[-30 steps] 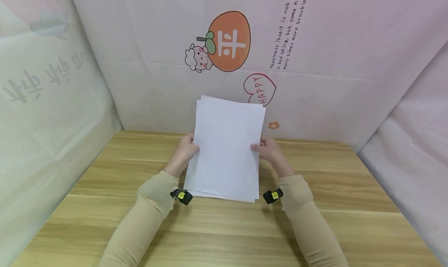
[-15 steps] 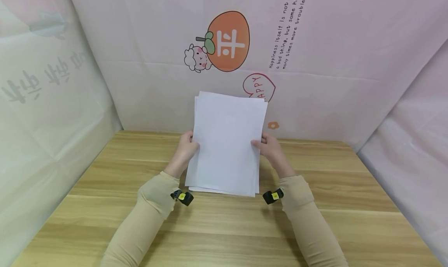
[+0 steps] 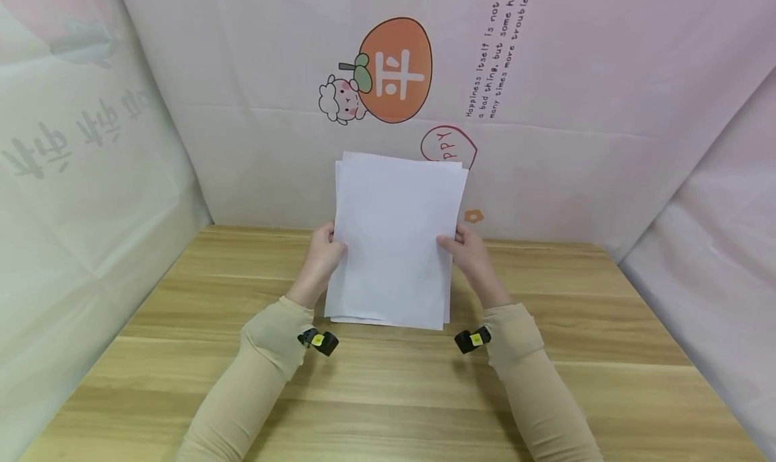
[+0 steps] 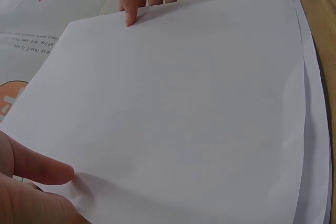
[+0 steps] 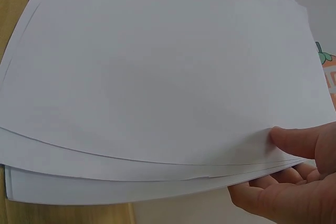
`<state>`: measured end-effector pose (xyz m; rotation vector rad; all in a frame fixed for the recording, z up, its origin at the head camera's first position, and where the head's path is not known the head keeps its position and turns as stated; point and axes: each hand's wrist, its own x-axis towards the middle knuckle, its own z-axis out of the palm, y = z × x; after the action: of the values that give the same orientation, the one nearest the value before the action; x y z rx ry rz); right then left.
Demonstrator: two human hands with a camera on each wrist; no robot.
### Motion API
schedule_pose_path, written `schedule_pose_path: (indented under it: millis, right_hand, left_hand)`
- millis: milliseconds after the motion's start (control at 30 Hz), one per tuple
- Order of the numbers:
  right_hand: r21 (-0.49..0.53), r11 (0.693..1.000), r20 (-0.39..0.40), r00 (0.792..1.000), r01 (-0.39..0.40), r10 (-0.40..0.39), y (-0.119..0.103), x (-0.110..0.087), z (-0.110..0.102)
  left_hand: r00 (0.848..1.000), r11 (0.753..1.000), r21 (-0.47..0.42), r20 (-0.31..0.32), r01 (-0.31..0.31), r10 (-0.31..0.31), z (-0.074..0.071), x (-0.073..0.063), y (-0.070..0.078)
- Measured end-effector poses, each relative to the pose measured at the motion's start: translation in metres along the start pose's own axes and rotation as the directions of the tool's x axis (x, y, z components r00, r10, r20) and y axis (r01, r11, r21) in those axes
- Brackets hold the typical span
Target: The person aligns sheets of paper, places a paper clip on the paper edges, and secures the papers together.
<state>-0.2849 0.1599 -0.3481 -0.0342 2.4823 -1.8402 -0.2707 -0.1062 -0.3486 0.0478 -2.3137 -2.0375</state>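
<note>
Several white sheets of paper (image 3: 394, 240) form a loose stack, held up tilted above the table between both hands. Their edges do not line up; in the right wrist view the lower sheets (image 5: 105, 187) fan out beneath the top one. My left hand (image 3: 322, 256) pinches the left edge, its thumb on the top sheet and its fingers mostly hidden behind. On the opposite edge my right hand (image 3: 473, 256) pinches the stack the same way, and its curled fingers show below the paper in the right wrist view. No marks are visible on the top sheet.
A wood-grain table (image 3: 388, 394) lies beneath the paper. Behind it rises a white printed cloth (image 3: 273, 166) with an orange fruit drawing (image 3: 397, 71), and plain-looking cloth sides (image 3: 727, 199) stand left and right. A small black camera sits at each wrist.
The stack has risen slightly and tilted up toward the back cloth, its lower edge lifting and its top edge covering more of the heart print. Both hands keep their hold.
</note>
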Motion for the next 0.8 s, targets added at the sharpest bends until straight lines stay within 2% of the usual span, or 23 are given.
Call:
schedule_pose_path:
  millis: [267,600,800]
  right_hand:
    - [-0.012,0.999,-0.038,0.998,0.050,-0.050,-0.0017,-0.0023,0.0001]
    - [-0.005,0.995,-0.029,0.994,0.102,-0.102,-0.0011,-0.0028,-0.0015]
    - [0.011,0.985,-0.050,0.984,0.173,-0.172,-0.0012,-0.0031,-0.0012]
  left_hand:
    - [1.000,1.000,-0.014,-0.001,-0.012,0.012,0.0010,-0.0026,0.0035]
    - [0.999,0.999,-0.009,-0.003,-0.041,0.041,0.0014,-0.0055,0.0056]
    - [0.997,0.997,-0.016,-0.018,-0.073,0.073,0.0027,-0.0060,0.0053]
